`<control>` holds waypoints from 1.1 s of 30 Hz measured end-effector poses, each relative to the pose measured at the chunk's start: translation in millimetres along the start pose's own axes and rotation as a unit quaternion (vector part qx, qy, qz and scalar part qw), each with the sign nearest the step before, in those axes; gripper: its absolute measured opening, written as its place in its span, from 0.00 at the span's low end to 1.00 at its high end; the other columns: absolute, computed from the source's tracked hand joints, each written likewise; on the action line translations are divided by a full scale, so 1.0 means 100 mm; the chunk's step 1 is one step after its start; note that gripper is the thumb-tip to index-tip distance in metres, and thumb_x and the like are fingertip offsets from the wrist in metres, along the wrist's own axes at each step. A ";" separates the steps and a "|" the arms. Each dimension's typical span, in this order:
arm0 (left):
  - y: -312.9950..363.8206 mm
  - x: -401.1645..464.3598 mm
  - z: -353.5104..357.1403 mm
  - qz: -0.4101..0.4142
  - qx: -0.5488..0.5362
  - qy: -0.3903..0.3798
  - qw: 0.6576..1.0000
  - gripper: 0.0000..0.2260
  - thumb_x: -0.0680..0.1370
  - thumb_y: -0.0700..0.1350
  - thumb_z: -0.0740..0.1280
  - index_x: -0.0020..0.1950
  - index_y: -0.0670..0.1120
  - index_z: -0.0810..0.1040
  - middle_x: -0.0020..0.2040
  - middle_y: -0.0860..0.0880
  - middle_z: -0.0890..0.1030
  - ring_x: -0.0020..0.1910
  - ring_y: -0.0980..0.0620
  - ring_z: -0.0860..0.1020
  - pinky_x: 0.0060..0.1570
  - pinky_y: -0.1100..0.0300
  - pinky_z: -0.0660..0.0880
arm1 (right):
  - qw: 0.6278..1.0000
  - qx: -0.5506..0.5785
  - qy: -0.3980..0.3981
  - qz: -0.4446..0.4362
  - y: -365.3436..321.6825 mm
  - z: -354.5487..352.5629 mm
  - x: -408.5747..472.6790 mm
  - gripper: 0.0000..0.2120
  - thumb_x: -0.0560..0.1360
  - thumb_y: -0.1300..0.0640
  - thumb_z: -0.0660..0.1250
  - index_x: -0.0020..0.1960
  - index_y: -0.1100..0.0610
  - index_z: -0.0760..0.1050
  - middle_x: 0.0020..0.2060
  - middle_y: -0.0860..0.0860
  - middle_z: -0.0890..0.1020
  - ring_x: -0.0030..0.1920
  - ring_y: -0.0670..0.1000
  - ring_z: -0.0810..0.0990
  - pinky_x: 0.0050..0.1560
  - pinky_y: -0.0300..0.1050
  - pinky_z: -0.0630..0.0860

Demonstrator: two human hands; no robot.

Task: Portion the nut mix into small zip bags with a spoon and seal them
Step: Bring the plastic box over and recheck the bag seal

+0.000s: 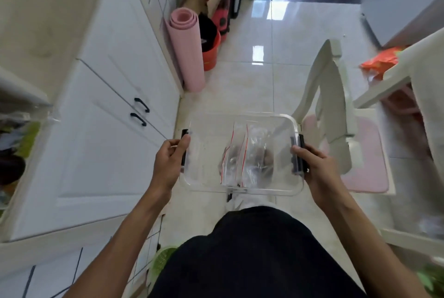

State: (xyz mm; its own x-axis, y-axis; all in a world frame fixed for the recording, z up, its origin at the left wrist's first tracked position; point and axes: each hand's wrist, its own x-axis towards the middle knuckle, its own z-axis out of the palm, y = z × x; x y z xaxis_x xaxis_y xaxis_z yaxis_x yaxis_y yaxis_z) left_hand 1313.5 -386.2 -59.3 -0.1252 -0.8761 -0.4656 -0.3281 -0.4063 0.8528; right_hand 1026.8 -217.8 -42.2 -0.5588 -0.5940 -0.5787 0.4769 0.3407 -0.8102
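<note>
Clear plastic box (pixel 206 153) held level above tiled floor (pixel 240 86), carried between both hands; left hand (pixel 168 160) grip curled round black latch at left edge; right hand (pixel 317 165) grip curled round black latch at right edge; several small zip bags (pixel 245 156) with red seal lines lie inside box, brown nut mix showing through; white chair (pixel 331 105) just right; white cabinet (pixel 108 110) left.

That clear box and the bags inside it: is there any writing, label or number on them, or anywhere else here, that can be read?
None can be read.
Clear container: no label shows.
Zip bags: only red seal stripes, no print.
Orange bucket: no markings readable.
</note>
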 end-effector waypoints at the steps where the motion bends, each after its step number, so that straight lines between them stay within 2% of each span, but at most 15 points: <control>1: 0.11 0.15 0.08 -0.002 0.000 0.004 1.000 0.21 0.77 0.67 0.68 0.54 0.50 0.79 0.48 0.49 0.85 0.46 0.51 0.81 0.42 0.57 0.77 | 1.000 -0.002 -0.004 0.001 -0.10 0.04 0.16 0.10 0.77 0.58 0.73 0.58 0.55 0.84 0.41 0.47 0.87 0.37 0.43 0.84 0.35 0.38 0.79; 6: 0.67 0.79 0.39 -0.009 -0.007 0.035 0.999 0.19 0.77 0.67 0.68 0.53 0.51 0.79 0.46 0.52 0.85 0.44 0.53 0.81 0.41 0.59 0.75 | 1.000 -0.001 -0.021 0.008 -0.69 0.27 0.96 0.09 0.78 0.58 0.72 0.57 0.53 0.84 0.42 0.46 0.87 0.39 0.42 0.84 0.41 0.41 0.78; 10: 1.01 1.24 0.54 -0.013 -0.021 0.056 0.998 0.18 0.78 0.65 0.68 0.53 0.51 0.80 0.44 0.53 0.85 0.43 0.55 0.82 0.39 0.61 0.76 | 0.999 -0.029 -0.033 -0.001 -1.20 0.51 1.57 0.10 0.78 0.58 0.72 0.58 0.55 0.84 0.41 0.46 0.87 0.39 0.44 0.83 0.39 0.41 0.77; 15: 1.32 1.82 0.63 -0.025 -0.045 0.088 0.995 0.17 0.79 0.63 0.69 0.53 0.50 0.80 0.48 0.49 0.85 0.44 0.52 0.82 0.38 0.61 0.75 | 0.995 -0.069 -0.073 -0.010 -1.70 0.89 2.27 0.07 0.78 0.58 0.72 0.55 0.54 0.85 0.40 0.46 0.87 0.37 0.43 0.83 0.34 0.38 0.78; 19: 1.49 2.35 0.63 -0.032 -0.064 0.117 0.991 0.17 0.79 0.63 0.68 0.53 0.49 0.80 0.49 0.48 0.85 0.45 0.52 0.82 0.34 0.66 0.75 | 0.990 -0.099 -0.097 -0.011 -2.01 1.31 2.84 0.07 0.78 0.57 0.71 0.55 0.52 0.84 0.43 0.46 0.88 0.40 0.43 0.85 0.38 0.39 0.80; 24: 1.74 2.95 0.47 -0.056 -0.095 0.152 0.982 0.20 0.78 0.65 0.69 0.53 0.49 0.81 0.49 0.50 0.85 0.46 0.51 0.81 0.42 0.59 0.75 | 0.983 -0.129 -0.129 -0.015 -2.39 1.97 3.42 0.07 0.79 0.58 0.71 0.55 0.52 0.83 0.44 0.46 0.88 0.41 0.44 0.86 0.44 0.44 0.79; 26: 1.85 3.14 0.35 -0.052 -0.115 0.175 0.977 0.21 0.76 0.67 0.69 0.52 0.50 0.81 0.45 0.54 0.85 0.44 0.54 0.81 0.40 0.60 0.75 | 0.978 -0.135 -0.158 -0.017 -2.58 2.27 3.60 0.06 0.79 0.58 0.71 0.54 0.51 0.83 0.44 0.45 0.88 0.42 0.43 0.86 0.45 0.45 0.79; 31: 2.19 3.45 0.00 -0.048 -0.148 0.232 0.960 0.22 0.76 0.66 0.69 0.54 0.49 0.80 0.48 0.50 0.85 0.45 0.51 0.82 0.37 0.61 0.75 | 0.952 -0.176 -0.248 -0.039 -3.05 3.10 4.03 0.06 0.79 0.57 0.71 0.54 0.53 0.85 0.43 0.48 0.88 0.41 0.45 0.85 0.41 0.40 0.81; 33: 2.29 3.43 -0.12 -0.042 -0.168 0.264 0.949 0.24 0.74 0.70 0.70 0.52 0.49 0.80 0.43 0.54 0.83 0.42 0.54 0.81 0.34 0.62 0.76 | 0.936 -0.189 -0.295 -0.037 -3.20 3.40 4.15 0.08 0.78 0.56 0.72 0.55 0.55 0.85 0.44 0.49 0.87 0.41 0.45 0.85 0.40 0.39 0.81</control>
State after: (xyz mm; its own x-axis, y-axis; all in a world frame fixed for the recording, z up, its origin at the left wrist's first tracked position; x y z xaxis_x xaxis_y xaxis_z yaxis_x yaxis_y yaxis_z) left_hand 1206.7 -783.1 -21.4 0.4036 -0.8087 -0.4278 0.0114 -0.4631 0.8862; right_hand 872.4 -821.1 8.4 -0.0551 -0.8872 -0.4580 0.1159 0.4499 -0.8855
